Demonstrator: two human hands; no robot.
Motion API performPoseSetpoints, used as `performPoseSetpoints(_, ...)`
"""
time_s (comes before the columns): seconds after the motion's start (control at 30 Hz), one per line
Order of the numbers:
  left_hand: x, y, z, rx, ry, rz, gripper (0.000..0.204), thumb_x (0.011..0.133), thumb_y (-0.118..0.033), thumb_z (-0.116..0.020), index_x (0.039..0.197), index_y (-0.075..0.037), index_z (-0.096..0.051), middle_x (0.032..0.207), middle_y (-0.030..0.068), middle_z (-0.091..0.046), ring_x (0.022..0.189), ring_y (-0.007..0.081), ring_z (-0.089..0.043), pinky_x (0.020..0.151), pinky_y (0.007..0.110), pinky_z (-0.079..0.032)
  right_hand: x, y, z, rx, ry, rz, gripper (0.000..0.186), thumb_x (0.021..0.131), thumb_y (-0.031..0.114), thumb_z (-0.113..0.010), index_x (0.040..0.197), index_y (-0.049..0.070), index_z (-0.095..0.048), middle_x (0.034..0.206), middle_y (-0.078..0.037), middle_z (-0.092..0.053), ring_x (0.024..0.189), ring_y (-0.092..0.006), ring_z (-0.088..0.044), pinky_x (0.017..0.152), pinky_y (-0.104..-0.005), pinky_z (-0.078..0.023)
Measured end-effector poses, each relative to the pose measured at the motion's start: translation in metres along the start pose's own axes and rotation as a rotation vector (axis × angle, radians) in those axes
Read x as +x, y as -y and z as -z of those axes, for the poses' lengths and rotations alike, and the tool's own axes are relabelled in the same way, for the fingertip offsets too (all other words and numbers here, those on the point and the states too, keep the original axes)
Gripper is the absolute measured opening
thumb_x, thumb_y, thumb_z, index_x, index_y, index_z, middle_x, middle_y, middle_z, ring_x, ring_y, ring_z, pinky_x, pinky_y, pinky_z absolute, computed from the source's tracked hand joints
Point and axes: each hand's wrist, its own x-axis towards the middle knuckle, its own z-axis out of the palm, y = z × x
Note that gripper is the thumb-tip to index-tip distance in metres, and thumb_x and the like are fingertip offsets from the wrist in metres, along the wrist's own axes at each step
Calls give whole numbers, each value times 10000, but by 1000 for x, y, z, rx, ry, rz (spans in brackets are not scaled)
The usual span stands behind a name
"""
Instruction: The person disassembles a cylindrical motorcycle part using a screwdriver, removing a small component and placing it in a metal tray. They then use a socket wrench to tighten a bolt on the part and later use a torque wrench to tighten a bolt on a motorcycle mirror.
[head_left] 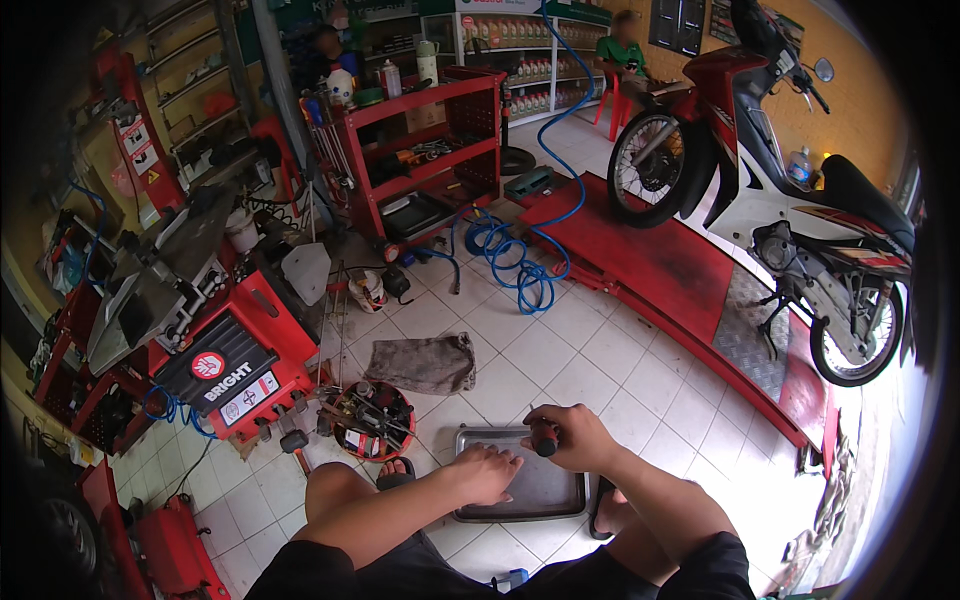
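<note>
Your right hand (572,436) was closed around a dark tool handle (544,441), held upright over the far edge of the metal tray (545,490). Your left hand (487,472) lay open, palm down, holding nothing, on the tray, which sat on the tiled floor (540,350) between your feet. A grey rag (425,362) lay beyond.

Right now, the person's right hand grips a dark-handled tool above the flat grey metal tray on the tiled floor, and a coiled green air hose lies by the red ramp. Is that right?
Not quite: the head view shows the coiled air hose is blue, not green. The rest holds: the right hand grips a dark-handled tool above the flat grey metal tray on the tiled floor, and the hose lies by the red ramp.
</note>
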Motion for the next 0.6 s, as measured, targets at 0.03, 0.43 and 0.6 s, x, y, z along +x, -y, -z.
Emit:
performPoseSetpoints(0.03,0,0,0,1,-4,0,705,868,-406,-741,1377,11,-487,1247,179,-592,1122,351,-635,955,461,-524,0,-1,-1,1,-3,6,359,720,91,-699,1079,93,-695,894,-101,-749,839,-343,-710,743,-412,-564)
performPoseSetpoints(0.43,0,1,-4,18,-28,-7,713,861,-416,-744,1370,13,-490,1224,176,-603,1104,349,-644,944,456,-527,0,-1,0,16,-20,30,331,746,122,-730,1073,94,-690,886,-107,-746,833,-349,-709,734,-418,-562)
performPoseSetpoints(0.6,0,0,0,16,-21,-12,707,862,-411,-744,1368,11,-487,1223,176,-603,1107,347,-645,943,459,-527,0,-3,0,33,-30,71,294,806,198,-769,1059,75,-686,870,-121,-741,821,-352,-709,723,-413,-556)
